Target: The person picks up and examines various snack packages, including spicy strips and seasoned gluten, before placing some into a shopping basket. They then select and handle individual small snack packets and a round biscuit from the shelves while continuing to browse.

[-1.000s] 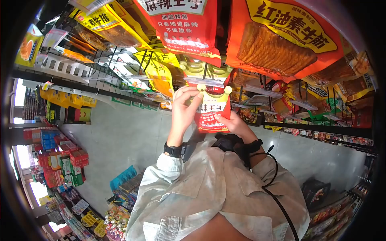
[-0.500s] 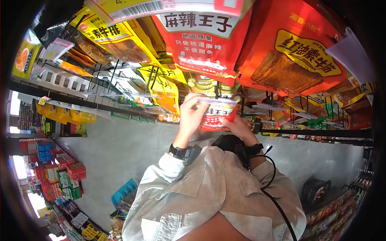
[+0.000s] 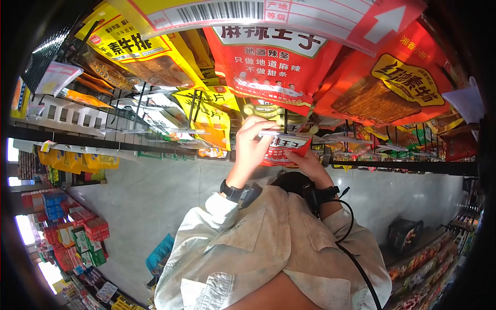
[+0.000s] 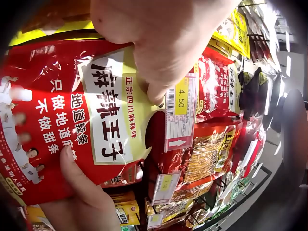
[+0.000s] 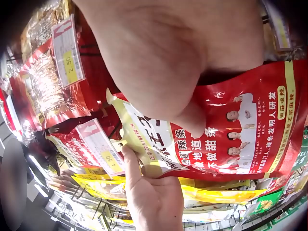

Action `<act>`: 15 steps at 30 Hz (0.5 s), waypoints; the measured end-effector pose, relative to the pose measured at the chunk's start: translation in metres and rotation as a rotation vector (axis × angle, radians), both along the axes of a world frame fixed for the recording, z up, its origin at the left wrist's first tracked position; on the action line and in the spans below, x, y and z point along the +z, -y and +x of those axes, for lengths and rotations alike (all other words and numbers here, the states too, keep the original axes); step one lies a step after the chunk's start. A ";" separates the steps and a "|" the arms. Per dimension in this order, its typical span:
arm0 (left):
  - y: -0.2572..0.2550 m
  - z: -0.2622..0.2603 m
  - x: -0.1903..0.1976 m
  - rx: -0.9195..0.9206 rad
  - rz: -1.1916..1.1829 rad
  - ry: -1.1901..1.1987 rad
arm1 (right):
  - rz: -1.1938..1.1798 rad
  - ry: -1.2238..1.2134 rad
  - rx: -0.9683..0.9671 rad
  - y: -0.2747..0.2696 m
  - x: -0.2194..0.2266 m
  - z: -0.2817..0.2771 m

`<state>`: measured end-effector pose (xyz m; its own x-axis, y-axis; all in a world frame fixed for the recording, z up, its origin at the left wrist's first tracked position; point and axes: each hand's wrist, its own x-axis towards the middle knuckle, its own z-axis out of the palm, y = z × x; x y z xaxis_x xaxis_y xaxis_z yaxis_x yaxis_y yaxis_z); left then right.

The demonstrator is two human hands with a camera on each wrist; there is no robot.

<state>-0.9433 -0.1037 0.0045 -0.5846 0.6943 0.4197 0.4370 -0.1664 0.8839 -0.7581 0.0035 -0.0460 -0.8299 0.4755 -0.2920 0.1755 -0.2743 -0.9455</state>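
A red packet (image 3: 281, 151) with a pale green top hangs at a price tag (image 4: 180, 108) in the head view's middle. My left hand (image 3: 253, 147) pinches its top edge beside the tag; in the right wrist view that hand (image 5: 154, 197) has its thumb at the packet's green top. My right hand (image 3: 311, 166) grips the packet's lower part, thumb on the printed front, as the left wrist view shows with the hand (image 4: 86, 197) at the bottom. The fingers behind the packet (image 5: 226, 130) are hidden.
Larger red packets (image 3: 268, 67) and a yellow packet (image 3: 150, 57) hang above and to the left. A clear label holder (image 3: 465, 98) juts out at the right. Black shelf rails (image 3: 403, 167) run across, and a black basket (image 3: 404, 235) stands on the floor at lower right.
The view has shifted, and a large price label has come in along the top. Both hands and the packet sit slightly lower and further right against the body, with the grip about the same.
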 end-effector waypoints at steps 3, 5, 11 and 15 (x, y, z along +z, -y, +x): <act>-0.001 0.001 0.001 0.024 0.056 -0.062 | -0.009 0.005 -0.002 -0.001 -0.001 0.000; -0.003 0.003 0.003 0.042 0.076 -0.082 | 0.001 0.006 0.004 -0.002 -0.001 0.000; -0.005 0.003 0.004 0.063 0.062 -0.077 | -0.044 0.006 0.002 -0.005 -0.003 -0.002; -0.007 0.006 0.008 0.106 0.040 -0.075 | -0.046 0.017 0.010 -0.007 -0.004 -0.001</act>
<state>-0.9377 -0.0966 0.0120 -0.6195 0.6123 0.4913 0.5187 -0.1505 0.8416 -0.7595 0.0105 -0.0504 -0.8293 0.4525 -0.3278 0.1947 -0.3158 -0.9286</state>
